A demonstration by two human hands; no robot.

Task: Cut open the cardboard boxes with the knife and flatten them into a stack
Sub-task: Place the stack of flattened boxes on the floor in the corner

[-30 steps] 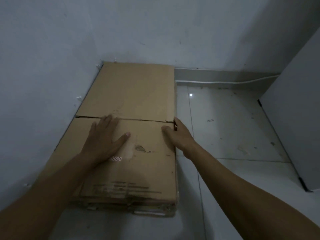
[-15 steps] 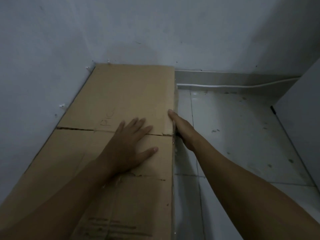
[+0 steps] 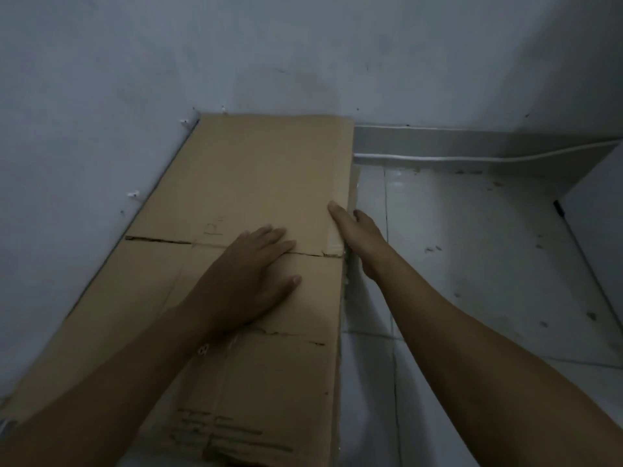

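I pin the flattened cardboard (image 3: 269, 170) with my left hand (image 3: 249, 281), fingers flat, while my right hand (image 3: 357, 237) grips its edge to square it.

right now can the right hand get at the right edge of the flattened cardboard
Probably yes. The right hand is at that edge of the flattened cardboard, thumb on top, fingers down the side. Only bare floor tile lies beside it; the left hand presses flat further in.
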